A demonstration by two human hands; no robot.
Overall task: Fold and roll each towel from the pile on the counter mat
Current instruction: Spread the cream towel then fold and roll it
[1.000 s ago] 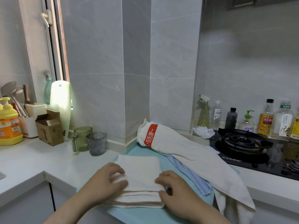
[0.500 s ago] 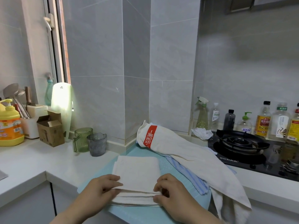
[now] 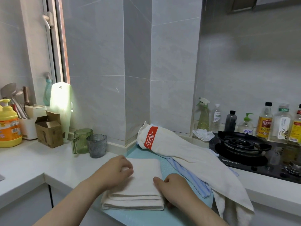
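Left hand (image 3: 117, 172) pinched top layer of folded towel (image 3: 143, 186), fingers curled; right hand (image 3: 173, 189) gripped right edge, thumb on top. Towel lay lower centre on mat (image 3: 146, 216). Soft, light, limp; layers probably slip, so hold at edges.

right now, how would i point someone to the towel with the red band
Find the tiled pillar in the corner; a teal counter mat lies at its foot. The long cream towel runs from there past the gas stove and droops over the counter edge. Unlike the folded white towel and pale blue towel by it, it alone bears a red band.
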